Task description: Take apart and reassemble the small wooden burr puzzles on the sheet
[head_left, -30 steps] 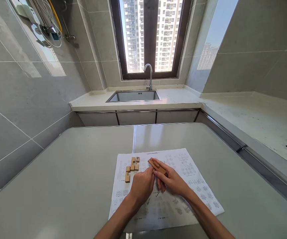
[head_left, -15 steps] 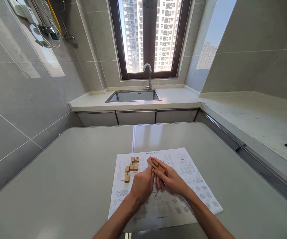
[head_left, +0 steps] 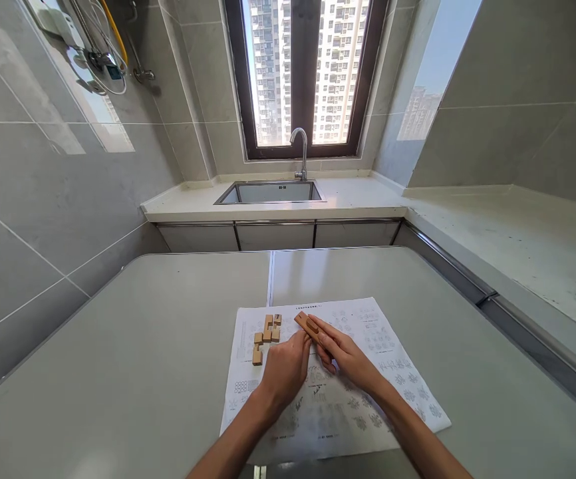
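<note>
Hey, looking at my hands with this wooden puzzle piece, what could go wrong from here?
1. The wooden piece is held only at the fingertips of the left hand and right hand; a slip could drop it.
2. The loose blocks lie just left of the left hand; a sideways sweep might scatter them.
3. The printed sheet lies under both wrists; dragging them may shift it, and the blocks with it.

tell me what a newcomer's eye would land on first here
The left hand and right hand meet on a brown wooden piece over a printed sheet on the grey table, with pale wooden blocks just left of them. Beyond, a tall bright window stands above the sink.
</note>
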Tool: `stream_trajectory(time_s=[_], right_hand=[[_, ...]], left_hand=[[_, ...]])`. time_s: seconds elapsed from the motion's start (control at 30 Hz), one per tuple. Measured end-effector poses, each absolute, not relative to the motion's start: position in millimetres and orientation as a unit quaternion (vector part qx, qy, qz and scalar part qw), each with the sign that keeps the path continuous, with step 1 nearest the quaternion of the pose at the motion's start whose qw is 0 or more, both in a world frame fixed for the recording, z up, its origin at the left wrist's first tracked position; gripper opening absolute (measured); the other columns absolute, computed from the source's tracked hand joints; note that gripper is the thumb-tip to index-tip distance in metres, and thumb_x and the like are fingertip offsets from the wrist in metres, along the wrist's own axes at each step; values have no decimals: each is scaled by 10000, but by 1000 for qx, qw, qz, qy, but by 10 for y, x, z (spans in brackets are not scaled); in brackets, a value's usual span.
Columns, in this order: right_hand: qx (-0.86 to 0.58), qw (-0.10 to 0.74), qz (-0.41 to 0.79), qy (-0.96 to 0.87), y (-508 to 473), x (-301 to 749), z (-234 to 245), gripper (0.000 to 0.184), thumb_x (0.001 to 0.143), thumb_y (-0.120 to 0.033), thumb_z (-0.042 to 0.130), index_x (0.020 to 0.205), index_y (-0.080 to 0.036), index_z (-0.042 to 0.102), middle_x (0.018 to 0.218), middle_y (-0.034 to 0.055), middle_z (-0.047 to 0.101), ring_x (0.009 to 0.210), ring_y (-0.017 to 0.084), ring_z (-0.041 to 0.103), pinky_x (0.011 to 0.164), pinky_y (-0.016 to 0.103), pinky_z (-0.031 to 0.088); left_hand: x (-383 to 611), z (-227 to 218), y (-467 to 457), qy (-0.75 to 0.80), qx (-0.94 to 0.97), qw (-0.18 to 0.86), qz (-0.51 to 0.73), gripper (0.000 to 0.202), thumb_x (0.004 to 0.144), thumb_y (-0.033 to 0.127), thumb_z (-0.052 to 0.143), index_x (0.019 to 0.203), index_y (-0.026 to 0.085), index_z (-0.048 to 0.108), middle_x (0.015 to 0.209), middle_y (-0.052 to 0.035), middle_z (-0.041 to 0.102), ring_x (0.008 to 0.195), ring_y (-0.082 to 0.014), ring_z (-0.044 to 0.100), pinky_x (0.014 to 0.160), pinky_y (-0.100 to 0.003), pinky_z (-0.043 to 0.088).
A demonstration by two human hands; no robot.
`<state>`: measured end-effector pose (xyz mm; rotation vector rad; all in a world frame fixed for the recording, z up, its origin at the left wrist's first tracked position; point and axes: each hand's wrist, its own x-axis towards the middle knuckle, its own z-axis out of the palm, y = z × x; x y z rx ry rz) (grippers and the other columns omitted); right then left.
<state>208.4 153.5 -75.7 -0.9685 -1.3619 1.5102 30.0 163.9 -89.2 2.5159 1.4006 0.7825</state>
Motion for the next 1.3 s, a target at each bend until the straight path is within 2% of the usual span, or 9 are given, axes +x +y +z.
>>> stream_trajectory(time_s=[0.23, 0.53, 0.73, 0.93, 1.1, 1.23, 1.3], right_hand=[[-372, 438, 612, -543, 1536, 2076, -799, 800, 981, -642, 539, 1607, -172, 372, 652, -66, 386, 576, 137, 339, 530, 290, 314], [-390, 451, 615, -516, 1531, 2016, -803, 868, 968, -668, 542, 1623, -139, 333, 637, -81, 398, 520, 122, 363, 515, 281, 370], [-390, 465, 605, -516, 1519, 1989, -793, 794, 998, -637, 513, 1622, -175, 350, 629, -70, 445, 545, 141, 443, 595, 322, 449], [-418, 455, 563, -548, 1543, 2007, -854, 776, 1005, -642, 488, 1613, -175, 368, 610, -66, 480, 552, 150, 452, 604, 313, 442], [-421, 455, 578, -530, 1546, 2027, -890, 821, 1007, -620, 505, 1658, -214, 213, 604, -95, 488, 468, 128, 453, 528, 285, 447], [-411, 458, 602, -508, 1548, 2044, -875, 854, 999, -612, 528, 1665, -221, 164, 612, -110, 476, 415, 114, 458, 472, 275, 457], [-409, 459, 608, -502, 1553, 2049, -869, 855, 999, -603, 538, 1665, -223, 159, 615, -112, 477, 420, 112, 471, 477, 272, 462]], left_hand=[[302, -908, 1640, 472, 838, 87, 260, 231, 1075, 247, 356, 988, 214, 567, 803, -34, 722, 658, -202, 717, 558, -274, 434], [332, -952, 1638, 481, 833, 52, 269, 277, 1094, 256, 315, 943, 205, 541, 769, -39, 708, 617, -190, 698, 541, -278, 430], [336, -946, 1644, 480, 831, 56, 277, 262, 1093, 262, 314, 977, 202, 541, 764, -35, 708, 626, -185, 700, 541, -271, 429], [331, -923, 1649, 488, 833, 61, 254, 251, 1094, 247, 310, 988, 205, 532, 800, -41, 722, 660, -207, 727, 551, -280, 431], [334, -906, 1653, 483, 840, 70, 238, 193, 1096, 244, 332, 1027, 204, 508, 835, -52, 743, 713, -234, 751, 578, -288, 457], [338, -914, 1644, 494, 822, 105, 264, 140, 1087, 253, 388, 1189, 185, 456, 854, -47, 754, 733, -245, 764, 589, -288, 481], [336, -919, 1639, 503, 807, 127, 283, 293, 1084, 264, 413, 1359, 174, 368, 856, -29, 756, 728, -236, 767, 595, -281, 494]])
